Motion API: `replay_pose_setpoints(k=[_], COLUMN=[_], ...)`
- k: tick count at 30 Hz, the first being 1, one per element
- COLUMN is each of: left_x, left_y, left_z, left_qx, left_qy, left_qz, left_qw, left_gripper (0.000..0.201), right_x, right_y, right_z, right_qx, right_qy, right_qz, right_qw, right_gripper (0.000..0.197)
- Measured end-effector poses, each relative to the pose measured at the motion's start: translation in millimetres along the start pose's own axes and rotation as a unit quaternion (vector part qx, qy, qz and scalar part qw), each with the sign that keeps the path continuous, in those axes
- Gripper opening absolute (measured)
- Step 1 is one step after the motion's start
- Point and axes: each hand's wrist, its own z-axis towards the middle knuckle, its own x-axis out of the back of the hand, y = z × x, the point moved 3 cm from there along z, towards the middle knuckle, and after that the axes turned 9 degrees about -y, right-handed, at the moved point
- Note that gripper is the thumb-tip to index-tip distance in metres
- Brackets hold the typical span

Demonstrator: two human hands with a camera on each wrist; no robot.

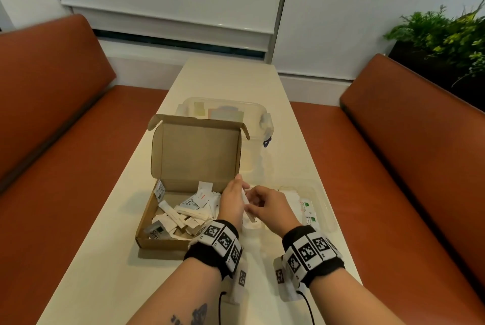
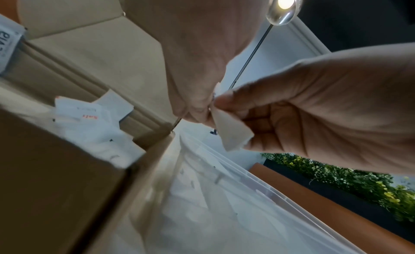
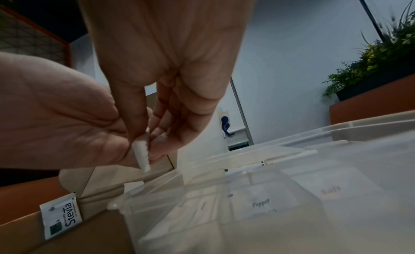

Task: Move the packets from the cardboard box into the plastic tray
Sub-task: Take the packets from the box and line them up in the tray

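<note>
Hands meet above the seam between the cardboard box (image 1: 168, 222) and the clear plastic tray (image 1: 326, 209), both pinching one small white packet (image 2: 231, 133). The left hand (image 1: 232, 202) grips the packet's upper edge between thumb and fingertips; the right hand (image 1: 270, 209) pinches the same packet from the opposite side, its remaining fingers curled toward the palm. The right wrist view shows the packet edge-on, with a serrated end pointing down between the two hands.

The box sits on a cream table (image 1: 105, 272) with its lid (image 1: 199, 151) standing upright at the far side. Loose packets (image 1: 189, 211) lie heaped inside (white sachets and stick packs, several printed "Stevia"). One Stevia packet (image 3: 60, 215) leans against the box's inner wall.

The tray stands just beside the box on its right and already contains packets; labels reading "Pepper" (image 3: 260, 204) and "Salt" (image 3: 331, 191) show through its wall. A second clear lidded container (image 1: 225, 112) stands behind the box. Orange benches (image 1: 409, 167) flank the table, and a green plant (image 1: 446, 33) stands at the far right.
</note>
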Motion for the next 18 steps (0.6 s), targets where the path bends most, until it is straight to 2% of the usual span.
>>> replay_pose_setpoints(k=[4, 7, 9, 11, 14, 18], left_x=[12, 36, 55, 73, 100, 133], left_y=[17, 34, 48, 59, 64, 53], left_z=[-1, 1, -4, -7, -6, -1], left_qx=[-0.049, -0.077, -0.100, -0.103, -0.018, 0.102], left_qy=[0.028, 0.125, 0.205, 0.272, 0.332, 0.329], left_qz=[0.015, 0.074, 0.118, 0.180, 0.274, 0.327], left_qw=[0.998, 0.986, 0.966, 0.940, 0.902, 0.880], left_gripper=[0.041, 0.019, 0.004, 0.008, 0.025, 0.036], right_x=[5, 10, 12, 12, 11, 10], right_y=[4, 9, 14, 18, 24, 30], right_z=[3, 6, 7, 8, 7, 9], right_qx=[-0.006, -0.011, -0.019, -0.026, -0.041, -0.066], right_qy=[0.032, 0.061, 0.069, 0.072, 0.080, 0.092], right_qz=[0.003, 0.005, 0.009, 0.015, 0.027, 0.062], right_qw=[0.999, 0.998, 0.997, 0.997, 0.996, 0.992], right_gripper=[0.008, 0.009, 0.008, 0.008, 0.006, 0.005])
